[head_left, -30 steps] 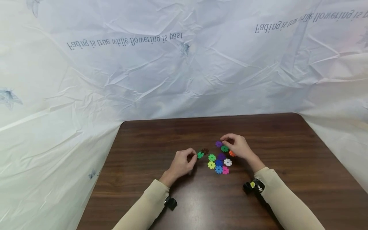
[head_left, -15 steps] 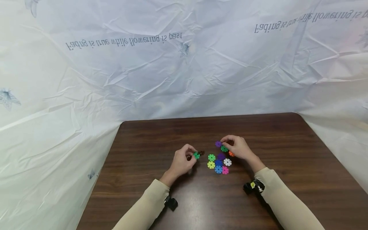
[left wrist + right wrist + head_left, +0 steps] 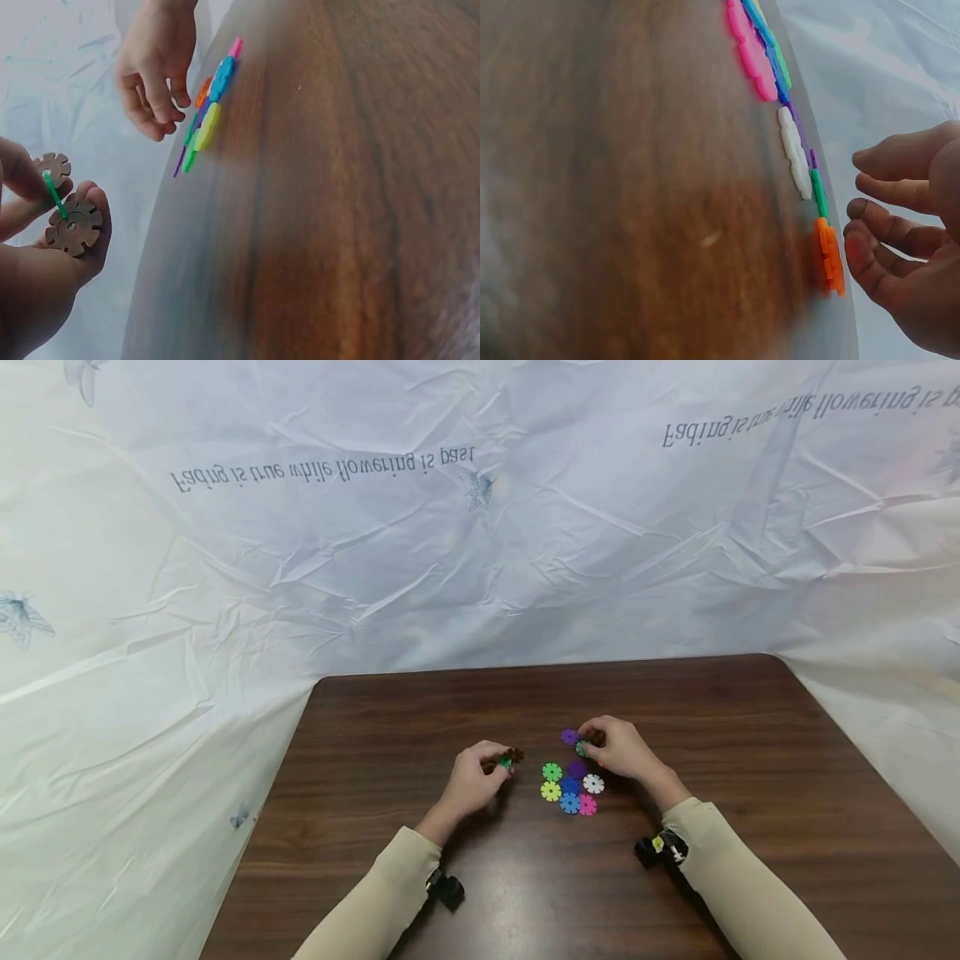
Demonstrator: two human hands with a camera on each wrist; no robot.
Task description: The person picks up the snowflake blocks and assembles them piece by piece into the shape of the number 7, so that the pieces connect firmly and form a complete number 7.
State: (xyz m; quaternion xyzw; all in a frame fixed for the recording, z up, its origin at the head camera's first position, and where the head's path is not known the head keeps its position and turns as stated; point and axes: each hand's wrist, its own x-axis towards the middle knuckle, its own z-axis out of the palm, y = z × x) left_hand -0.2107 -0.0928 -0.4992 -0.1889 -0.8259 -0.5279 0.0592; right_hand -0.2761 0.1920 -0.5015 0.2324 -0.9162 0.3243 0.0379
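My left hand (image 3: 474, 777) pinches a small chain of notched plastic discs. In the left wrist view it is a green disc (image 3: 57, 196), seen edge-on, slotted between two brown discs (image 3: 73, 225). Fingers and thumb grip this chain above the table. Over the right side of the loose discs hovers my right hand (image 3: 621, 747), fingers loosely bent with nothing between them in the right wrist view. Closest to its fingertips lie a dark green disc (image 3: 820, 193) and orange discs (image 3: 830, 256). A purple disc (image 3: 570, 737) lies just left of its fingers.
Several more discs lie flat in a cluster between the hands: light green (image 3: 552, 772), yellow (image 3: 551, 791), blue (image 3: 570, 803), pink (image 3: 588, 805) and white (image 3: 593, 783). The dark wooden table (image 3: 420, 710) ends at a white printed sheet (image 3: 420, 568) behind.
My left hand has drawn the chain of discs slightly left, away from the cluster, and turned it. My right hand has dipped slightly nearer over the dark green and orange discs.
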